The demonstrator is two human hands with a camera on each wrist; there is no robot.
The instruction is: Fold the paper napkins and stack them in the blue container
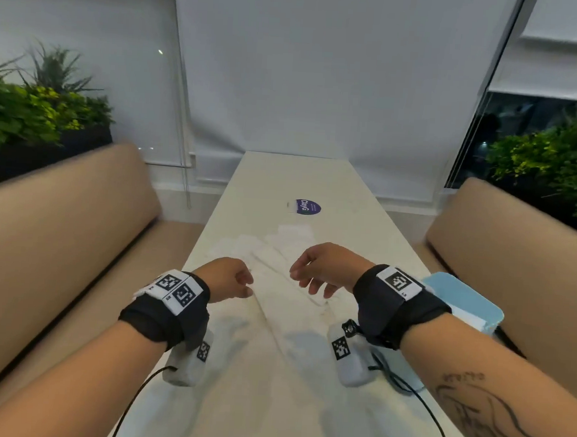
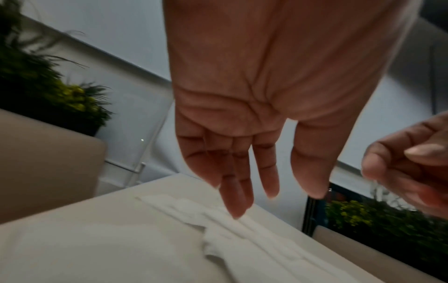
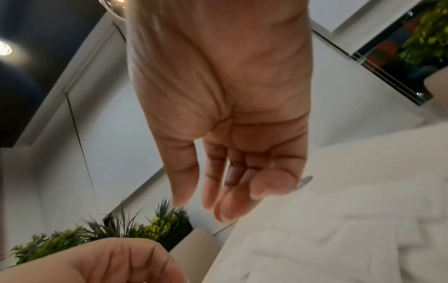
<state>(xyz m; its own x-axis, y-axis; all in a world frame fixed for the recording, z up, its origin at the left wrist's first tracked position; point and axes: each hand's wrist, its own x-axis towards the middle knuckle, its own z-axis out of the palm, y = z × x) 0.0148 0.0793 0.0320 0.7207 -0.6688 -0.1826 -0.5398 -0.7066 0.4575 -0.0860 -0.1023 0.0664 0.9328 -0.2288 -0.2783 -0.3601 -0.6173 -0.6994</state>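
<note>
We hold L hand (image 1: 224, 278) & R hand (image 1: 324, 268) just above the desk (image 1: 269, 403); fingers (image 2: 232, 199) of both hang loose, apart, gripping nothing; white napkins (image 1: 278, 248) lie spread on desk under them; blue container (image 1: 464, 296) sits at R edge.

Probably a café booth: tan benches (image 1: 59, 238) flank a white table (image 1: 283, 177).

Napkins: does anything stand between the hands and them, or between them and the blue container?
Nothing visible does. The left hand and right hand hang open close over the napkins on the table. The container sits at the table's right edge; only the right wrist overlaps it.
</note>
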